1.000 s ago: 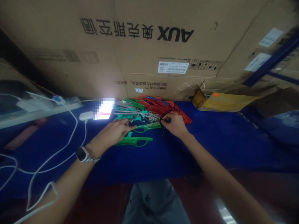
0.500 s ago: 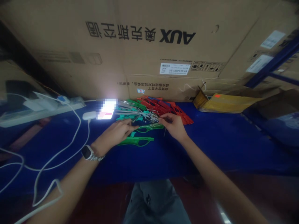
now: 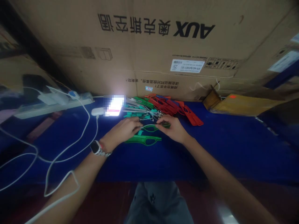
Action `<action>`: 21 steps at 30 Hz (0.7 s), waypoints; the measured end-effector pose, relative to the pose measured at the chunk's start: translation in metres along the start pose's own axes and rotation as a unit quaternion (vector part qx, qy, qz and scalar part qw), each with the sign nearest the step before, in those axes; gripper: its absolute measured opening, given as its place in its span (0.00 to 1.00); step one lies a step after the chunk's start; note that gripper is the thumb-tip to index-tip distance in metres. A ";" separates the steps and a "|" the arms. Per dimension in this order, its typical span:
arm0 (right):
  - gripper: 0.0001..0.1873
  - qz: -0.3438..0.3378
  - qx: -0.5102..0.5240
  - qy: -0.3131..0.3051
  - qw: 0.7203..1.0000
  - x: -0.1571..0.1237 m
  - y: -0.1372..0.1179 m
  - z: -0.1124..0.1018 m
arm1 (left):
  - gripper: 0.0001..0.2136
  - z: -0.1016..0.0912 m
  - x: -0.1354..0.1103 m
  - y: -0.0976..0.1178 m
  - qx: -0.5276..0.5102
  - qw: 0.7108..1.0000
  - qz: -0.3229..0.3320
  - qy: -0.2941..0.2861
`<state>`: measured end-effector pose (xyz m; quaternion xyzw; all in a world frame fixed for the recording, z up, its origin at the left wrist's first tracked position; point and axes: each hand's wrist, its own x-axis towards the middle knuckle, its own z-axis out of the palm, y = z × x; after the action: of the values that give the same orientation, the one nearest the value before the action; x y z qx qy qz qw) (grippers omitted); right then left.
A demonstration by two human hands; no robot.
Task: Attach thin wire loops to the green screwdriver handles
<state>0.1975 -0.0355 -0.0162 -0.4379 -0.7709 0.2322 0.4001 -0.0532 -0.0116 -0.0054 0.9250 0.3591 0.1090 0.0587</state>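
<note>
My right hand [image 3: 173, 128] has come away from the heap and closer to my left hand [image 3: 123, 130], and both now meet on one green handle [image 3: 149, 127]. That handle lies to the right of the lit phone [image 3: 114, 105] and a little nearer to me, just above the blue desk [image 3: 221, 140]. My left hand is curled, with its fingertips pinched on the handle's left end. My right hand is closed in a pinch on the right end, where something small and dark sits under my fingertips; I cannot tell what it is.

A second green handle [image 3: 143, 140] lies flat on the desk, nearer to me than the phone and just below the held one. Metal blades [image 3: 133, 107] lie right beside the phone, and the red handles [image 3: 168, 107] are heaped farther right of it. A white cable [image 3: 88, 124] runs left of the phone. A cardboard box [image 3: 151, 56] stands behind it.
</note>
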 end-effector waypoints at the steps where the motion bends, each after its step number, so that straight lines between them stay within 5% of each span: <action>1: 0.03 -0.011 -0.016 -0.009 1.000 -0.001 0.000 -0.001 | 0.10 0.000 0.000 0.000 -0.002 1.000 -0.001 0.003; 8: 0.02 -0.061 -0.143 -0.077 0.985 -0.011 0.001 -0.019 | 0.09 0.001 -0.001 0.000 -0.035 0.999 -0.016 0.000; 21: 0.02 -0.038 -0.203 -0.086 0.975 -0.012 -0.006 -0.019 | 0.09 0.004 -0.002 -0.002 -0.046 0.999 -0.017 0.007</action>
<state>0.2135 -0.0491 -0.0061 -0.4584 -0.8497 0.0920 0.2438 -0.0550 -0.0111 -0.0096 0.9143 0.3699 0.1309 0.1008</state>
